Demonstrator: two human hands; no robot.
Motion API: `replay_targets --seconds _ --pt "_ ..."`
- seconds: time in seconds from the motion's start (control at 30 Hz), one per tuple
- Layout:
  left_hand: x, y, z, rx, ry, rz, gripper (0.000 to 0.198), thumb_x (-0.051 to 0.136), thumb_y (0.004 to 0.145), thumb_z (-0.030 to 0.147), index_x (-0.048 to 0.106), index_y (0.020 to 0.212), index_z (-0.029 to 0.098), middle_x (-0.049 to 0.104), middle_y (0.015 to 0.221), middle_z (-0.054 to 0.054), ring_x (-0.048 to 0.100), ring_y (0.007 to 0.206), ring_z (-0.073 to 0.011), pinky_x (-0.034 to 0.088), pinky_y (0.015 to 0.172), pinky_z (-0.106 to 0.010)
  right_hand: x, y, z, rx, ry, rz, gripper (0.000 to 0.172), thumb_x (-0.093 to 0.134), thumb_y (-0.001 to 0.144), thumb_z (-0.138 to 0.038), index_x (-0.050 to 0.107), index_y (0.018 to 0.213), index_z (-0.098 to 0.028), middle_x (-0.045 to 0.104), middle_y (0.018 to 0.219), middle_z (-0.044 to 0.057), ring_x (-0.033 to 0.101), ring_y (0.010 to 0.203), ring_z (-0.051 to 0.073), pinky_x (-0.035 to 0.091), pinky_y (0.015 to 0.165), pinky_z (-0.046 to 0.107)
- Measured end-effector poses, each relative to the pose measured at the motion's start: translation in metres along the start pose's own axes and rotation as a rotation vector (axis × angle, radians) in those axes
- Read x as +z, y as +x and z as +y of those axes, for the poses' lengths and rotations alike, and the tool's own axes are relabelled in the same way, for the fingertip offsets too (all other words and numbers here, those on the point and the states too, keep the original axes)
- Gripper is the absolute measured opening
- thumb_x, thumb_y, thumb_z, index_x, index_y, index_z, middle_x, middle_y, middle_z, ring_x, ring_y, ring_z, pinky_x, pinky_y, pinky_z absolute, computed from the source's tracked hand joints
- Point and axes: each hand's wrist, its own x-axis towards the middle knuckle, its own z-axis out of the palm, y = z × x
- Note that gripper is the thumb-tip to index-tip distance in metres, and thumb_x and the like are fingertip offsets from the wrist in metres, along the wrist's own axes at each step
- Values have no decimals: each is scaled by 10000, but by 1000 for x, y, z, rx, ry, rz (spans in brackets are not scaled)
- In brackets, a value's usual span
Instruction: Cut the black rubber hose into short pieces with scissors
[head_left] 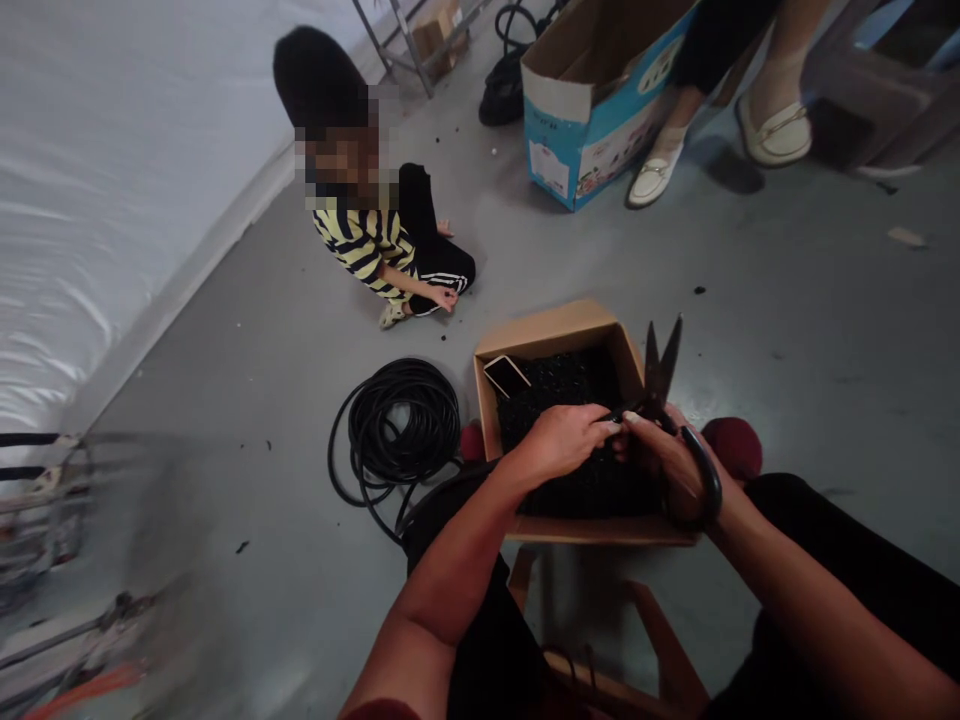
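My left hand (564, 440) is closed, its fingertips pinching a small dark piece (615, 413) that looks like black rubber or tubing. My right hand (664, 452) grips black-handled scissors (660, 372), their blades apart and pointing up and away from me. The right thumb meets the left fingertips at the dark piece. Both hands are over an open cardboard box (559, 322) between my legs. Many small black pieces (574, 375) fill it, and a phone-like dark slab with a pale edge (508, 377) leans inside at the far left corner.
A coil of black hose or cable (405, 420) lies left of the box. Beyond it a person (367, 240) sits on the floor. A blue-and-white carton (555, 150) stands farther back, beside another person's shoes (655, 178). Metal frames (45, 520) are at the left edge.
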Motion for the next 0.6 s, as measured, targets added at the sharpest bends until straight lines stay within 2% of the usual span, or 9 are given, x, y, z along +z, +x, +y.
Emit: replay_targets --seconds 0.13,0.4,0.6 --pt "6 1 0 21 46 1 290 373 923 276 633 946 151 682 886 -50 621 819 -158 441 743 -251 5 2 -3 133 187 -22 323 756 645 -402 527 773 -214 584 595 -33 562 506 127 472 473 245" --pt "2 -6 -6 39 -70 -67 293 400 910 288 642 1015 161 684 961 -44 621 838 -147 463 779 -257 9 1 -2 174 250 -1 265 754 637 -303 530 740 -205 588 565 -32 543 462 106 476 432 220" --pt "0 -8 -14 -32 -183 -73 416 419 897 361 535 1239 156 675 1026 -67 631 816 -141 486 789 -281 11 4 2 69 171 -19 277 738 644 -338 520 752 -205 563 593 -27 543 491 111 485 453 236"
